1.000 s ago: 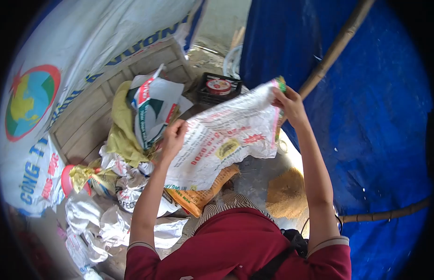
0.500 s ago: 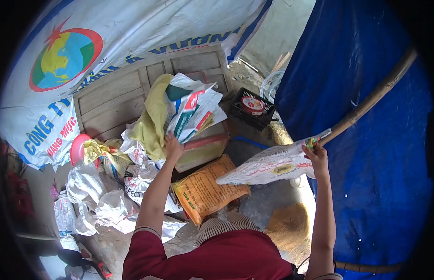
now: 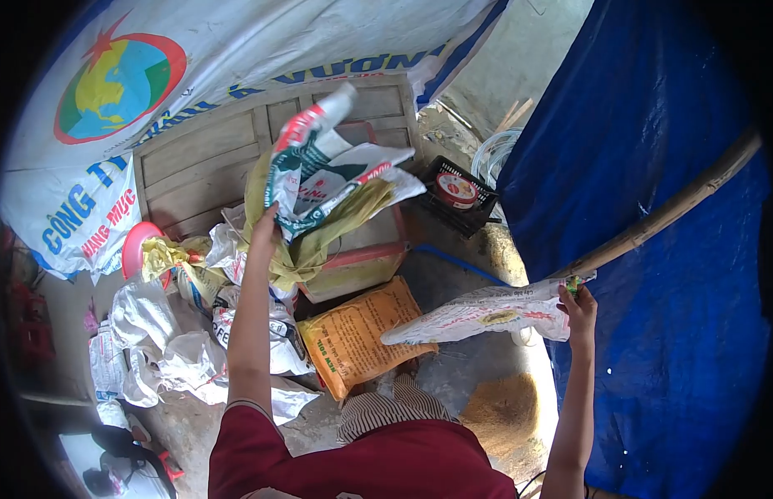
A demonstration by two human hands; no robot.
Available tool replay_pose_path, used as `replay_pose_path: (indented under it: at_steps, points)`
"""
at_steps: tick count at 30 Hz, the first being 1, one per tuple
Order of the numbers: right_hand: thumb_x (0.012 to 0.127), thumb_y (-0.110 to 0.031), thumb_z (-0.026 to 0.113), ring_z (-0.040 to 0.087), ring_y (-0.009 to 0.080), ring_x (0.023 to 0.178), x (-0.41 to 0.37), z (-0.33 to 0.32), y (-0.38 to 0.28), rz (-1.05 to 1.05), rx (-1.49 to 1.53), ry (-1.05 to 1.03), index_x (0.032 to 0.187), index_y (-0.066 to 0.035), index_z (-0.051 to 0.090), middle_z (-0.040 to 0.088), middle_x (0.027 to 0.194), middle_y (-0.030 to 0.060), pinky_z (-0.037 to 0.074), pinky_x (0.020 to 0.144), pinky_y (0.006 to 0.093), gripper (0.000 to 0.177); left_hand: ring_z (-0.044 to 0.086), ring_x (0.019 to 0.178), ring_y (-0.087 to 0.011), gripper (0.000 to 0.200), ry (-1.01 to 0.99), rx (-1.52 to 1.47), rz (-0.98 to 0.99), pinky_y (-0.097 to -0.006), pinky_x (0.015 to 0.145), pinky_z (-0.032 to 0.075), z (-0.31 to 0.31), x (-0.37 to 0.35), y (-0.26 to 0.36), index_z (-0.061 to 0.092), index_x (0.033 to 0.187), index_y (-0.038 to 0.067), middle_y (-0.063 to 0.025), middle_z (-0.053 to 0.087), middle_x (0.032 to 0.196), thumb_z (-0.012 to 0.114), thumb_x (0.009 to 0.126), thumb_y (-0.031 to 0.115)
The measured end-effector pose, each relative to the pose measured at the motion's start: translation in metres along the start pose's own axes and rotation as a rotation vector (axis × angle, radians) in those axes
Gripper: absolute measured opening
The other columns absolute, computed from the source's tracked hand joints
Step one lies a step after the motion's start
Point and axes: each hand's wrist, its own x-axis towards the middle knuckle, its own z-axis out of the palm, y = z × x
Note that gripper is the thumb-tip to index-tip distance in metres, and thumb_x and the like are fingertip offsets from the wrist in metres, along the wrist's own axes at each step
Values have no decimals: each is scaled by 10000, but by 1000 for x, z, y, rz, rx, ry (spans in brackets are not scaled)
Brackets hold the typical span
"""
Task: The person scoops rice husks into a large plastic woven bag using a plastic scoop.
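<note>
My left hand [image 3: 265,226] grips the edge of a white and green printed sack [image 3: 316,170], raised over a wooden box at the centre. A yellowish sack [image 3: 328,241] hangs beneath and beside it. Off to the right, my right hand [image 3: 578,306] is closed on the corner of a white printed sack [image 3: 478,316], which spreads out leftward. The free end of this sack overlaps an orange soil bag [image 3: 361,334] standing near my legs.
White crumpled sacks [image 3: 183,358] lie on the left beside a pink basin [image 3: 139,248]. A black crate [image 3: 460,198] holds a red round container. A wooden pole [image 3: 669,212] crosses the blue tarp [image 3: 652,333]. Brown grains [image 3: 503,407] are heaped on the floor.
My left hand has moved left and up, folding the green and white sack upward. My right hand has moved slightly right and down with its sack.
</note>
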Motion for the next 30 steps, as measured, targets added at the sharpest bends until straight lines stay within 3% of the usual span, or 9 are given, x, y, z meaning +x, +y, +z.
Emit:
replay_pose_path:
  at_steps: [2,5,12,14,18,21,24,27,30]
  points:
    - [806,-170,618,537,39,650,0,4,3,3,7,-5,901,-49,586,575,753,-27,461,592,189,156,520,1003,-262,566,-101,-184,-54,-327,861,384,-7,-7,4,496,1129,-46,-123,560,1098,540,789,404]
    - [797,-171,623,541,58,656,3,15,5,-38,1,-19,919,-12,587,589,755,1,461,569,209,204,498,1071,-295,626,133,532,63,-345,876,377,-5,-10,3,505,1124,-54,-179,537,1135,522,782,470]
    - [800,-143,608,528,86,582,-3,59,-22,-72,-144,-130,918,2,534,556,680,44,452,511,225,201,472,1071,-375,587,210,822,131,-406,905,353,33,-51,28,618,919,-2,-240,558,1038,399,826,535]
    - [815,-73,581,527,93,640,-10,73,-18,-242,-239,-133,1062,-21,421,542,787,58,468,514,244,299,440,1114,-342,593,407,764,484,-391,983,271,47,-54,3,642,841,-1,-231,495,1150,369,837,525]
    - [780,20,569,581,231,867,-43,140,-49,-604,-362,-287,1291,-59,252,544,983,166,490,689,288,606,425,1074,-372,498,239,879,529,-410,959,284,63,-78,-11,647,714,5,-241,454,1179,429,847,432]
    - [754,-96,638,511,317,983,-58,194,-54,-621,-238,-536,1214,-51,406,502,1078,230,462,728,359,517,472,997,-386,401,220,870,562,-434,923,314,88,-128,-26,655,689,30,-277,458,1137,514,811,385]
    - [745,-256,663,509,400,896,-57,251,-40,-636,-459,-755,1002,4,562,501,1015,270,406,806,434,379,582,581,-341,403,108,525,359,-395,556,449,89,-131,-44,636,724,32,-174,579,591,482,829,390]
    - [718,-251,678,514,399,834,-57,292,-49,-670,-409,-679,1050,-3,534,541,920,256,401,765,445,439,554,817,-366,395,314,714,455,-464,790,376,87,-139,-47,633,830,48,-203,593,817,439,835,392]
    - [693,-240,691,510,393,830,-59,313,-43,-761,-427,-659,1057,-15,527,551,872,244,395,762,449,458,459,1059,-345,404,65,621,283,-420,877,350,72,-146,-47,592,1006,70,-206,467,1142,419,831,391]
